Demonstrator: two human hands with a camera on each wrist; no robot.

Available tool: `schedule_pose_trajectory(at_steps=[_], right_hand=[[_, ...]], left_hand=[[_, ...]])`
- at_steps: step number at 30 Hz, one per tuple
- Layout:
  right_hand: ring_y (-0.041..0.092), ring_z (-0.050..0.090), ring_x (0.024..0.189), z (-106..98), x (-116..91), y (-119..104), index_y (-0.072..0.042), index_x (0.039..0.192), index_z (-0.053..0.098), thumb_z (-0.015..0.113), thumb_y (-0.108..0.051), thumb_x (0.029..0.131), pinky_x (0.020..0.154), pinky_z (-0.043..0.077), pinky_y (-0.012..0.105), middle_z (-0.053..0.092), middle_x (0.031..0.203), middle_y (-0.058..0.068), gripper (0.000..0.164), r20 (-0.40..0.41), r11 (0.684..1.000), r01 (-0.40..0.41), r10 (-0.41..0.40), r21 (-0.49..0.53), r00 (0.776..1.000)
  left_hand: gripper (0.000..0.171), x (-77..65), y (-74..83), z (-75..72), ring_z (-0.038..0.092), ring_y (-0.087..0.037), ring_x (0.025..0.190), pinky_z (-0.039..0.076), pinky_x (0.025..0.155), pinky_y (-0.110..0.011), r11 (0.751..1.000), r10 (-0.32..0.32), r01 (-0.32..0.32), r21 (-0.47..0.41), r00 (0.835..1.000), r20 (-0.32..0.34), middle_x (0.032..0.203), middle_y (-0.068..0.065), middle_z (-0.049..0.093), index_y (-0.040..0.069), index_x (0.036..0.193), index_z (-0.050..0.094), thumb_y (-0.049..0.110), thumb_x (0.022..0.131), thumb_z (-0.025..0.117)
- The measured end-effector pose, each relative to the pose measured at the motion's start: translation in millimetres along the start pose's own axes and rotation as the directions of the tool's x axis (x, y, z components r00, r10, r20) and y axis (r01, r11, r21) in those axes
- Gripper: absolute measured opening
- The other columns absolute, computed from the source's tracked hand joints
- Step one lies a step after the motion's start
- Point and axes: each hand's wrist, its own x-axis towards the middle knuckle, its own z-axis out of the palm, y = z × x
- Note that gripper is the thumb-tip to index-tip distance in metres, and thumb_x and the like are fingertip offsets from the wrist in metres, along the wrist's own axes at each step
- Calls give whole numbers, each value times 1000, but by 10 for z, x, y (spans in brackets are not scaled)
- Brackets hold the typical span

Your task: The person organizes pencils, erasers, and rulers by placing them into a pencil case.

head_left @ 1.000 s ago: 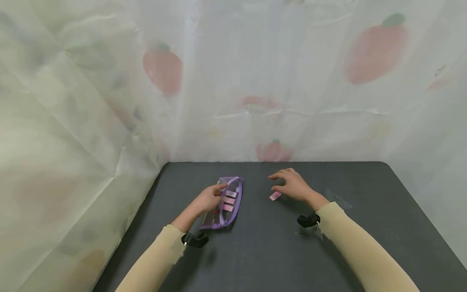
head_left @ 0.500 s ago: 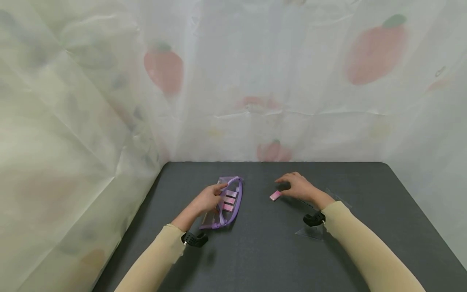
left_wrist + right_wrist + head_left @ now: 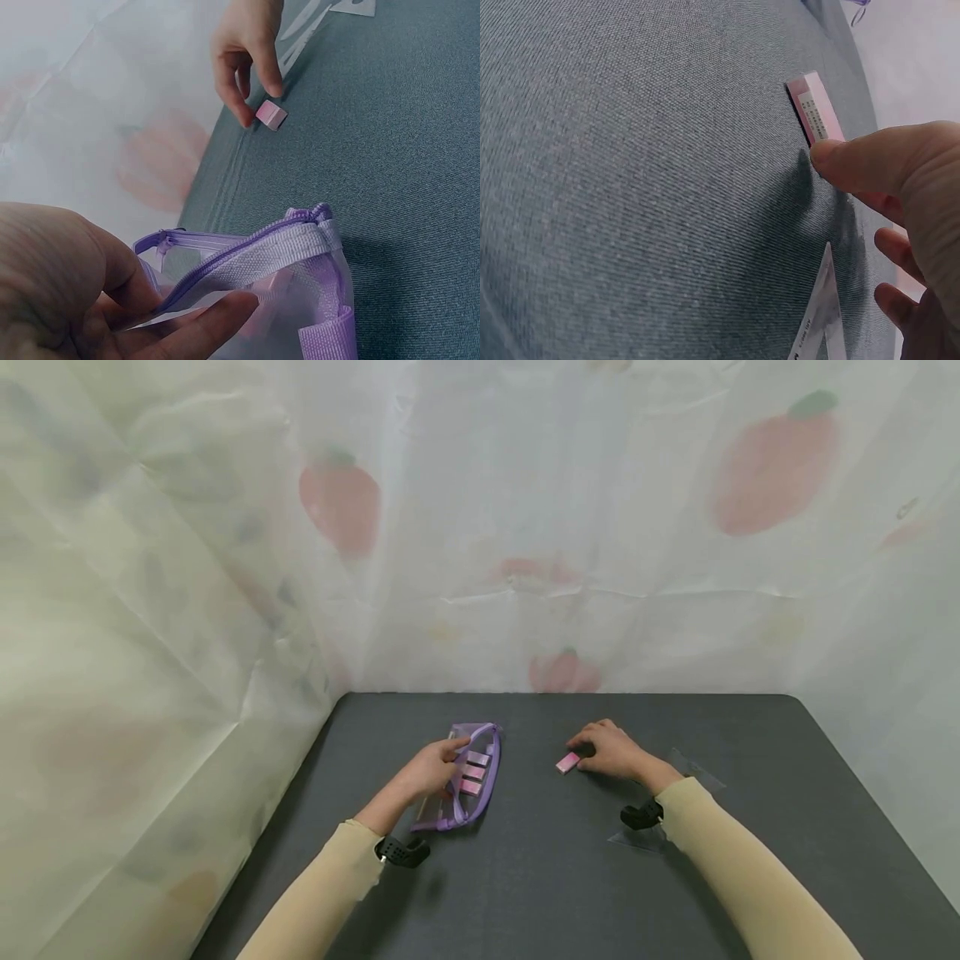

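On the left of the dark table lies a see-through zip pouch (image 3: 491, 777) with purple edging. Three pink-and-white blocks (image 3: 471, 772) show in its mouth. My left hand (image 3: 431, 770) grips the pouch's near side, and the left wrist view has the zip edge (image 3: 255, 244) between thumb and fingers. One more pink block (image 3: 567, 763), with a printed label (image 3: 811, 116), lies on the table. My right hand (image 3: 607, 752) is over it, thumb (image 3: 840, 161) against one end. The forefinger is slightly apart from the block.
A clear plastic set square (image 3: 637, 840) lies under the right wrist, and another clear flat piece (image 3: 697, 768) lies to the right of that hand. White sheeting with a strawberry print (image 3: 562, 610) hangs along the table's back and left.
My right hand first drew back to the right, then came in low with its fingers nearer the loose block. The left hand and the pouch have stayed in place.
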Motion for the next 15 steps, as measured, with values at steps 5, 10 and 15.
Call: schedule_pose_trajectory(at_steps=[5, 10, 15], right_hand=[[42, 43, 130, 21, 8, -4, -13, 126, 74, 76, -16, 92, 105, 34, 68, 64, 130, 11, 34, -8, 1000, 14, -14, -7, 1000], [40, 46, 127, 42, 11, -9, -13, 123, 75, 77, -15, 92, 104, 37, 64, 66, 126, 9, 31, -16, 999, 32, -32, -12, 999], [39, 47, 126, 56, 3, -10, -14, 119, 77, 77, -16, 91, 104, 38, 61, 67, 122, 8, 28, -29, 999, 44, -44, -21, 999]], left_hand=[[60, 10, -7, 1, 44, -13, 51, 61, 65, -46, 1000, -5, 5, 4, 1000, -4, 152, -30, 44, 15, 159, 42, -3, 101, 44], [60, 8, -25, -3, 43, -13, 50, 61, 64, -45, 1000, 3, -3, 11, 1000, 2, 151, -31, 44, 14, 158, 42, -3, 101, 44], [60, 15, -29, -10, 35, -11, 47, 62, 64, -44, 1000, 1, -1, 6, 1000, 9, 152, -30, 43, 14, 159, 41, -3, 101, 44]])
